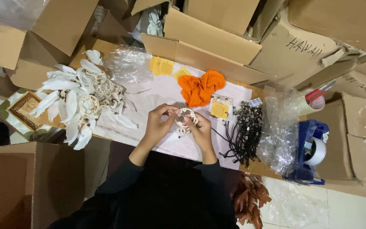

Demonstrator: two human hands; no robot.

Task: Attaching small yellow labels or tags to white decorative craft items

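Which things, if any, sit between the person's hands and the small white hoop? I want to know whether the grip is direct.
Nothing visible does. The left hand and right hand both hold the small white hoop directly, above the white sheet. The orange cloth and black cords lie apart from it.

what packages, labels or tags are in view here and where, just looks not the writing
yellow paper tags: small squares, far edge of the white sheet.
carded packet: clear sleeve with yellow card, right of the orange cloth.
cardboard boxes: brown, ringing the table, some hand-marked.
clear plastic bags: crumpled, right side.
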